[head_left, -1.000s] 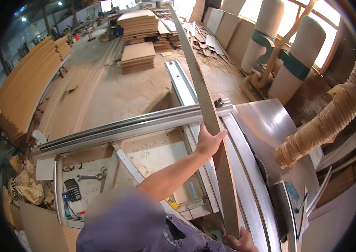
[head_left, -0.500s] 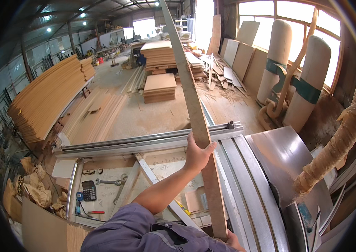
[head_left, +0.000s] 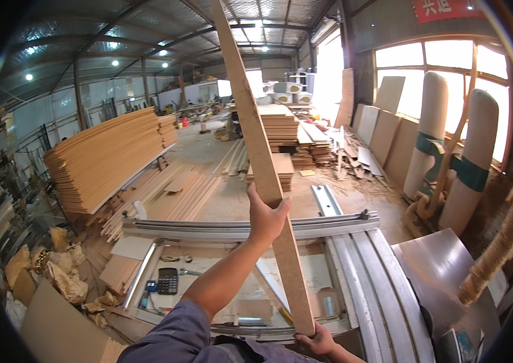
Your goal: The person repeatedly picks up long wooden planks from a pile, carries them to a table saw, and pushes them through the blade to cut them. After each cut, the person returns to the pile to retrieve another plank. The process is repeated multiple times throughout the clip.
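Note:
A long, narrow wooden board [head_left: 249,112] rises across the view, its top leaning left and running out past the upper edge. My left hand [head_left: 266,216] grips it around mid-length, thumb on the right side and fingers on the left. Closed on the board's bottom end is my right hand [head_left: 318,340], thumb on its near face. The board is held over the open frame of a machine with a ribbed metal table [head_left: 383,296]. Behind the left hand, a metal rail [head_left: 208,228] crosses from left to right.
Inside the frame lie a calculator [head_left: 168,281] and a wrench [head_left: 191,273]. Crumpled brown paper [head_left: 65,278] is heaped at the left. Stacked boards [head_left: 108,160] stand beyond the rail. At the right are dust-collector bags [head_left: 429,130] and a wrapped hose [head_left: 498,242].
The view has tilted up, showing more of the roof. The board and both hands have shifted left relative to the machine's metal table. Both hands keep their hold.

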Demonstrator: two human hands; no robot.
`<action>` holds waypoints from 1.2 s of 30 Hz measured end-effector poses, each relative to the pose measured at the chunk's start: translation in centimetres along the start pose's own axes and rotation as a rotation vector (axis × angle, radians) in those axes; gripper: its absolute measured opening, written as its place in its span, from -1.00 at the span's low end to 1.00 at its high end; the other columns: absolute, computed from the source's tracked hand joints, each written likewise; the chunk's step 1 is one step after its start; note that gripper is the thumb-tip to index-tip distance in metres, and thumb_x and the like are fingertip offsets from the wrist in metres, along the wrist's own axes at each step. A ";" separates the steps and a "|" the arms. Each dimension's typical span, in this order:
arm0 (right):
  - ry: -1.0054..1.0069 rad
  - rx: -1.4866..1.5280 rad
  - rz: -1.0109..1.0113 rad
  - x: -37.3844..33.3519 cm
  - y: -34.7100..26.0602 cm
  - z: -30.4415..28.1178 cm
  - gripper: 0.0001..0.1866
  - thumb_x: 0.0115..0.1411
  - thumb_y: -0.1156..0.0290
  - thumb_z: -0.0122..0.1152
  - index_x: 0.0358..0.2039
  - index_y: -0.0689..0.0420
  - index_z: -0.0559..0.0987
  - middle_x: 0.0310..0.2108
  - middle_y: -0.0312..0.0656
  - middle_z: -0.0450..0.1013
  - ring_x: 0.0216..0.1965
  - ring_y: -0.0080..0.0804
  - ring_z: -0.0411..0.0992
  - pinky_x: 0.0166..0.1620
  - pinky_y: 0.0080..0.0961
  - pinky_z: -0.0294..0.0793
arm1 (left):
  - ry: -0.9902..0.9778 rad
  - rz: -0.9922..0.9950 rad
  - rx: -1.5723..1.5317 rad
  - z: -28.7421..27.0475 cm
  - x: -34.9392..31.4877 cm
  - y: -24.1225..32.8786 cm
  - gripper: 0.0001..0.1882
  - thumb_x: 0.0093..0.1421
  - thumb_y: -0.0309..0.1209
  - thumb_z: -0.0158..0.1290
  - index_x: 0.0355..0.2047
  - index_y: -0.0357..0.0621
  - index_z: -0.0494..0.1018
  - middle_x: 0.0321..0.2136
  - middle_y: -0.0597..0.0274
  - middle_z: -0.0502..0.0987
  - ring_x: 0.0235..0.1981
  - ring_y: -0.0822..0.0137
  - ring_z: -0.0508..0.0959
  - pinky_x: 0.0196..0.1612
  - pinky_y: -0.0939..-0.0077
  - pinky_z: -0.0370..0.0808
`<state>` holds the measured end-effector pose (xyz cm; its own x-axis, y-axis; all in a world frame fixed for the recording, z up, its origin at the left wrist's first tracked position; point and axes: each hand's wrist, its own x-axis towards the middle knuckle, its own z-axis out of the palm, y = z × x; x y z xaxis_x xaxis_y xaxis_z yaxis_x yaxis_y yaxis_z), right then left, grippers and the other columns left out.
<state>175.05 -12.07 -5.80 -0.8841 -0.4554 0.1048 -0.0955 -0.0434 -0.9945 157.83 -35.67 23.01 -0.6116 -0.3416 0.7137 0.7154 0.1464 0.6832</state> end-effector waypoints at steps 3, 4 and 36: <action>0.040 -0.119 0.069 3.3 0.1 5.2 -0.68 0.21 0.36 0.34 -0.09 0.22 0.51 -0.38 -0.16 0.58 -0.32 -0.43 0.55 -0.18 -0.43 0.53 | 0.100 0.127 0.251 -5.3 0.9 0.8 -0.13 0.10 -0.33 0.33 0.25 -0.31 0.03 -0.01 -0.07 0.44 -0.04 0.15 0.53 0.02 0.28 0.49; 0.007 -0.235 0.111 4.6 0.5 6.6 -0.62 0.19 0.29 0.39 -0.07 0.21 0.51 -0.27 -0.17 0.59 -0.21 -0.49 0.54 -0.11 -0.44 0.53 | 0.120 0.137 0.324 -7.2 1.1 1.1 -0.10 0.09 -0.31 0.34 0.27 -0.31 0.01 0.00 -0.12 0.45 -0.02 0.08 0.53 0.04 0.25 0.48; -0.758 0.431 -0.107 26.2 0.4 63.6 -0.42 0.49 -0.05 -0.33 0.07 0.23 0.39 -0.13 -0.04 0.49 -0.19 -0.20 0.53 -0.08 -0.23 0.59 | 0.466 -0.261 1.371 -56.8 -50.2 -0.4 -0.06 -0.11 -0.33 0.34 0.28 -0.25 0.18 -0.17 -0.19 0.51 -0.20 -0.19 0.57 -0.19 0.05 0.57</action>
<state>180.94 -80.56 -3.78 -0.3237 -0.8911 0.3182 0.1557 -0.3819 -0.9110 207.45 -71.30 -21.86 -0.3185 -0.7186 0.6182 -0.4311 0.6906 0.5807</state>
